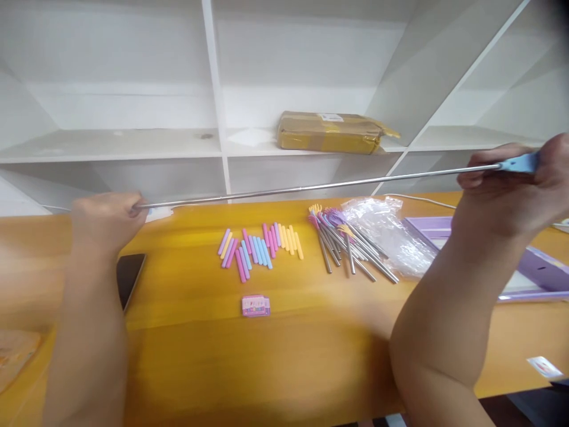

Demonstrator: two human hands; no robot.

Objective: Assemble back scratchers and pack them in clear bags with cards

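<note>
A long, thin telescopic metal rod (300, 188) is stretched out across the view above the table, rising slightly to the right. My left hand (106, 216) is closed around its left end. At the other end, my right hand (511, 184) grips a light blue piece (520, 163) fixed to the rod. Pink, purple, blue and yellow short sticks (260, 246) lie in rows on the table below the rod. Right of them is a pile of metal rods (351, 243) with coloured cords at their upper ends.
A small pink printed card pack (255, 306) lies on the wooden table (267, 367). Clear plastic bags (395, 237) and a purple box (533, 270) are at the right, a dark phone (130, 279) at the left. Behind, white shelves (133, 142) hold a taped carton (329, 133).
</note>
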